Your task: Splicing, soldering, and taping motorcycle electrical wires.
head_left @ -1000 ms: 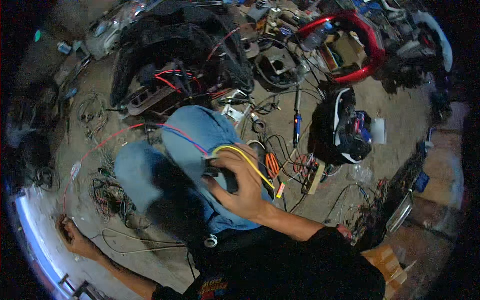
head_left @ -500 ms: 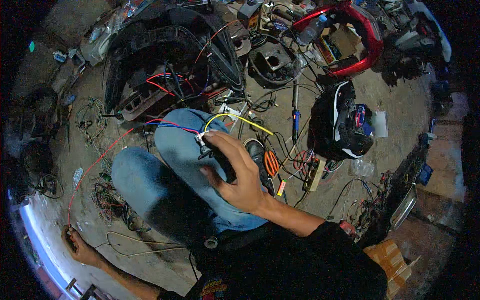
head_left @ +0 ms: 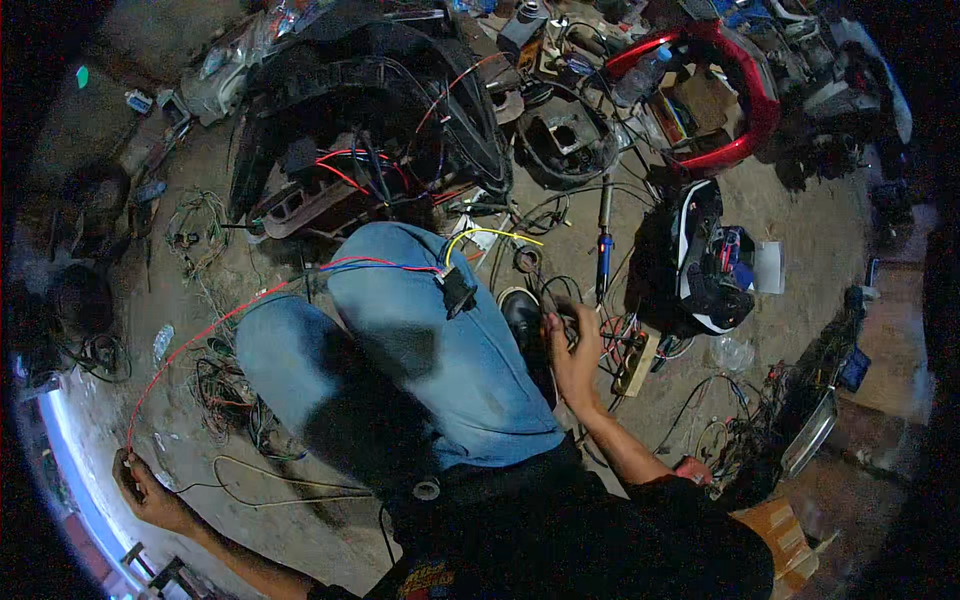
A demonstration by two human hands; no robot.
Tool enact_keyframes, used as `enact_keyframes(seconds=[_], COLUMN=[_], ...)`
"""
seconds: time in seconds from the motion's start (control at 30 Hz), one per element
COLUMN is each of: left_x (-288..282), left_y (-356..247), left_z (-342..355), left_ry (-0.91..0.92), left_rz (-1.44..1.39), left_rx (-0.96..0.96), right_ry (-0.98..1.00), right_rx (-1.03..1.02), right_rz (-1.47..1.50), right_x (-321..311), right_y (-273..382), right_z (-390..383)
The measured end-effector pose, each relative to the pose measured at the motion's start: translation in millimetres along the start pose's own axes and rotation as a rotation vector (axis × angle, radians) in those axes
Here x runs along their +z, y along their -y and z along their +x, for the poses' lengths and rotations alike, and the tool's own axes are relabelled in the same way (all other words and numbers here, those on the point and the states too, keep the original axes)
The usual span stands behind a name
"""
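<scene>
My left hand [head_left: 155, 497], out at the lower left, pinches the end of a long red wire [head_left: 180, 352]. That wire runs up to a small black plug-like part [head_left: 458, 292], which rests on my jeans by the right knee [head_left: 385, 260]. Red and blue leads join it on one side, and a yellow wire [head_left: 490, 234] sticks out of its top. My right hand [head_left: 577, 365] is over the floor beside my dark shoe [head_left: 520, 318], thumb and curved fingers apart. What lies beneath it is hidden.
A soldering iron [head_left: 604, 260] with a blue handle lies beyond my right hand. Near it are a power strip [head_left: 635, 365] and a black-and-white bag-like thing [head_left: 700, 265]. Large black plastic panels [head_left: 370, 90], a red curved frame [head_left: 765, 110] and tangled wires [head_left: 225, 405] cover the floor.
My right hand has left the black plug-like part and moved right and down to the floor by my shoe. It now covers the spot where the orange coil showed. My left hand stays on the wire.
</scene>
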State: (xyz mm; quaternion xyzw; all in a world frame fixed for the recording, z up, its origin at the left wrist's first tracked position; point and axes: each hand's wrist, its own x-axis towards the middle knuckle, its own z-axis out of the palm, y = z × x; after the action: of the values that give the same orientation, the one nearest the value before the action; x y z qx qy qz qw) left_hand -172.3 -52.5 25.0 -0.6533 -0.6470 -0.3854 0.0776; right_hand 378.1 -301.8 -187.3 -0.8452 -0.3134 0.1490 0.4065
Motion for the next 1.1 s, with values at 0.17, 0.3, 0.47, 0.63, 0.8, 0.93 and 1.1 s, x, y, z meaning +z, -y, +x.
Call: enact_keyframes(seconds=[0.17, 0.3, 0.47, 0.63, 0.8, 0.93, 1.1], left_x=[2.3, 10.3, 4.1, -3.0, -8.8, -1.9, -1.1], left_y=[-10.3, -35.2, -94.5, -126.9, -124.4, -129.5, -153.7], left_z=[-4.3, -9.1, -26.9, -36.7, -48.4, -59.7, -73.4], left_ry=[-0.007, -0.071, 0.008, 0.026, -0.002, -0.034, -0.070], left_rz=[-0.041, -0.080, -0.356, -0.476, -0.699, -0.801, -0.929], left_rx=[0.014, -0.209, -0.184, -0.280, -0.418, -0.437, -0.506], right_ry=[0.248, 0.395, 0.512, 0.336, 0.309, 0.713, 1.159], right_rx=[0.141, 0.136, 0.172, 0.064, -0.200, 0.243, -0.696], right_rz=[-0.283, -0.207, -0.001, 0.113, 0.243, 0.582, 0.153], right_x=[22.5, 32.7, 10.5, -41.8, -91.9, -86.1, -11.5], right_y=[-112.5, -165.4, -202.5, -196.1, -47.5, 126.3, 265.4], right_z=[-10.8, -13.8, 5.1, -11.4, -10.9, -25.2, -36.0])
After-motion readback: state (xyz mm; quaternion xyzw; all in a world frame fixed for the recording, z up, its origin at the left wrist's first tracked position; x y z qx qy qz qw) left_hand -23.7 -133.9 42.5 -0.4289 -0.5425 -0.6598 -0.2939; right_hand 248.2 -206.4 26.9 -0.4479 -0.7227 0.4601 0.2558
